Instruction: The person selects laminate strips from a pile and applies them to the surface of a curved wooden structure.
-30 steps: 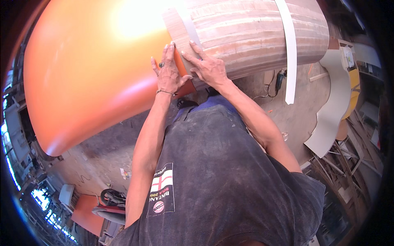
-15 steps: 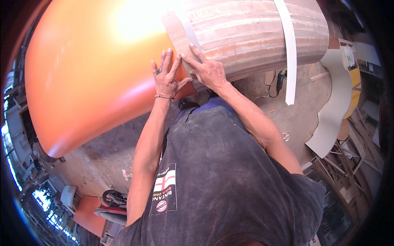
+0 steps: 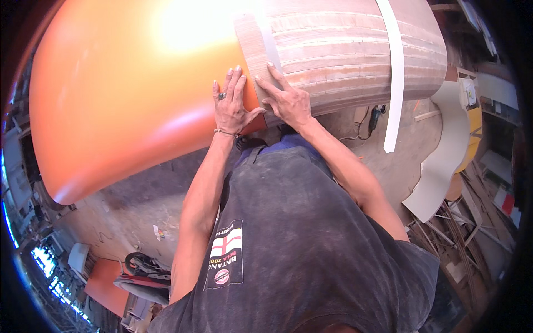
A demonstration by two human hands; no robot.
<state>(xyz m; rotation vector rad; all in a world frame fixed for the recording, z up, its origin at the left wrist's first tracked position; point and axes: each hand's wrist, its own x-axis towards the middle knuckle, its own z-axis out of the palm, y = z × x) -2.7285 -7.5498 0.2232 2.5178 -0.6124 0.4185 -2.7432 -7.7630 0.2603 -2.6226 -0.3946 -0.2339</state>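
A glossy orange sheet (image 3: 127, 105) covers the left part of a large curved body. Bare, banded wood (image 3: 344, 61) shows on its right part. Along the sheet's edge runs a narrow wood-grained strip (image 3: 251, 44), with a thin greyish band at its right. My left hand (image 3: 230, 111) lies flat on the orange near that edge, fingers stretched out and thumb pointing right. Beside it, my right hand (image 3: 293, 105) rests over the strip, index and middle fingers extended and the others curled. Nothing shows in either hand.
A long white strip (image 3: 396, 83) hangs over the wood at right. Below it on the floor lies a corded power tool (image 3: 377, 115). Pale curved panels (image 3: 438, 161) and a heap of wooden pieces (image 3: 466, 244) are at far right. An orange panel (image 3: 105, 283) lies lower left.
The view has shifted slightly, and both hands appear a little farther right. They keep nearly the same pose and place along the strip.
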